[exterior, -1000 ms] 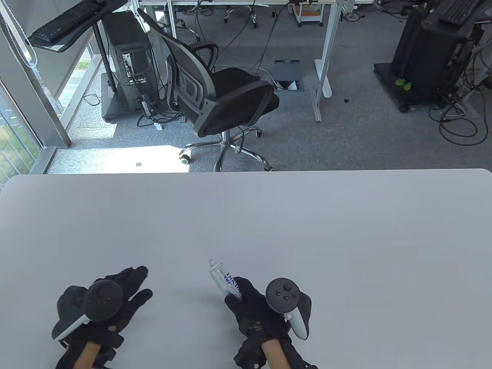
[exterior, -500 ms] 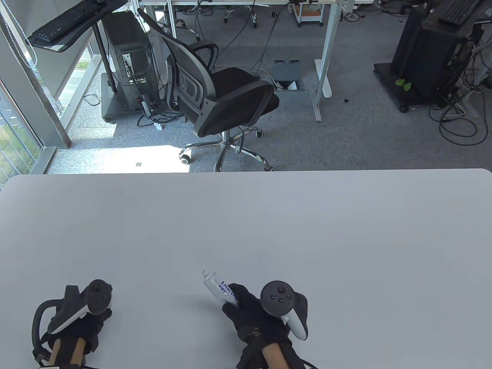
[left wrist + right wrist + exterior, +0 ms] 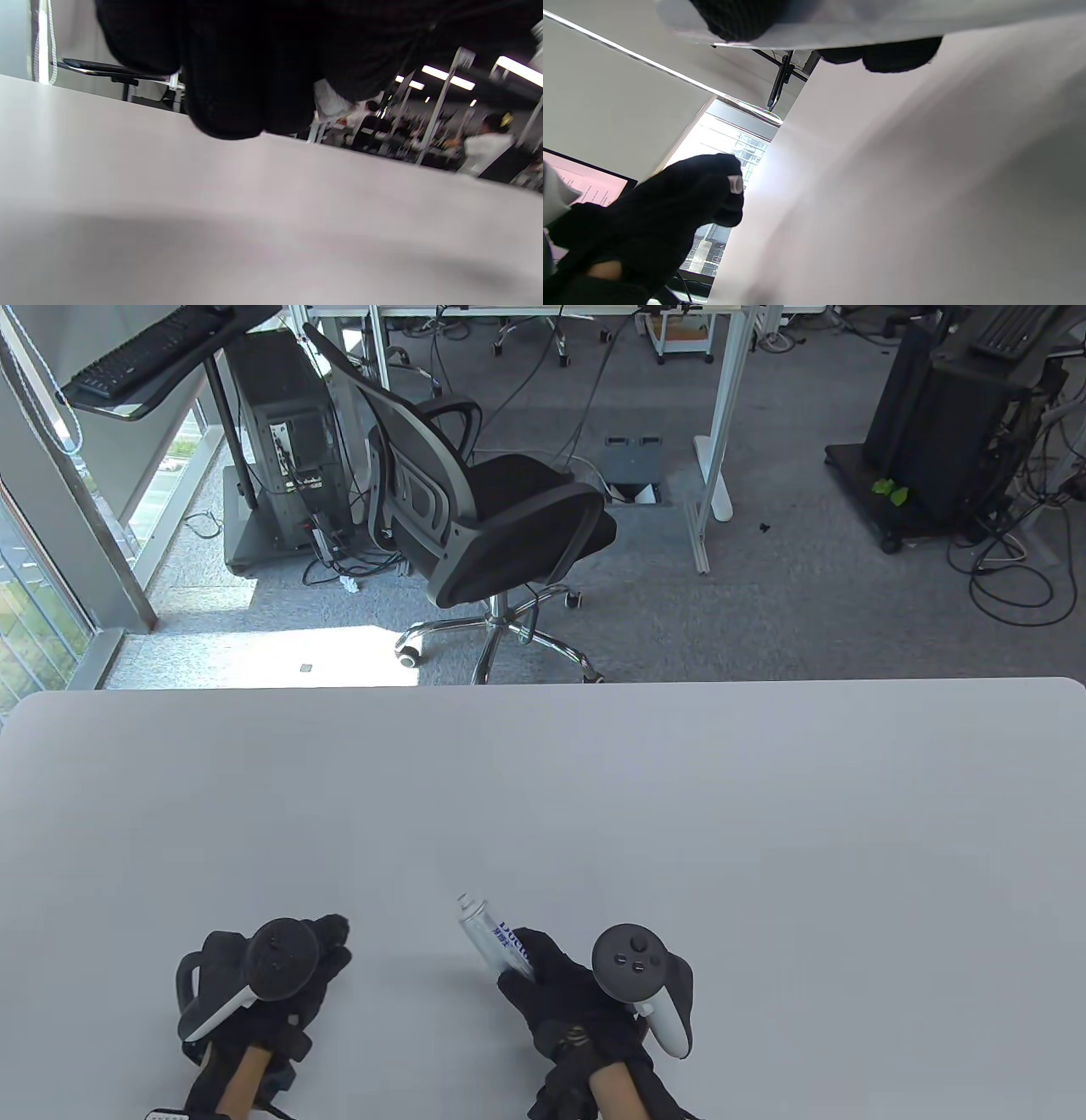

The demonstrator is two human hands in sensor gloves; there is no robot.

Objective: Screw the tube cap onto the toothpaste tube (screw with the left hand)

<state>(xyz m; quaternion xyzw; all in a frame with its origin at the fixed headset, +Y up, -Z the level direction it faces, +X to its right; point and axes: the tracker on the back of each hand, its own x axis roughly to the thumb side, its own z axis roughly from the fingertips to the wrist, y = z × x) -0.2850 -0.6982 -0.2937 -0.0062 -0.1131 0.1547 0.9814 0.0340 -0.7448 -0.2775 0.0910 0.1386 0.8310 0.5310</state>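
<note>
Toothpaste tube (image 3: 492, 931) is gripped in the right hand (image 3: 567, 994), bare nozzle angled up-left off the table (image 3: 764, 831). Left hand (image 3: 670, 203) pinches the small cap (image 3: 736, 184) at its fingertips, well apart from the nozzle. Risk: cross-threading from angled approach, or cap slipping from the gloved pinch.

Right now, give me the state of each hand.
Left hand: pinches the small cap at its fingertips.
Right hand: holds the toothpaste tube, open neck pointing away.
</note>
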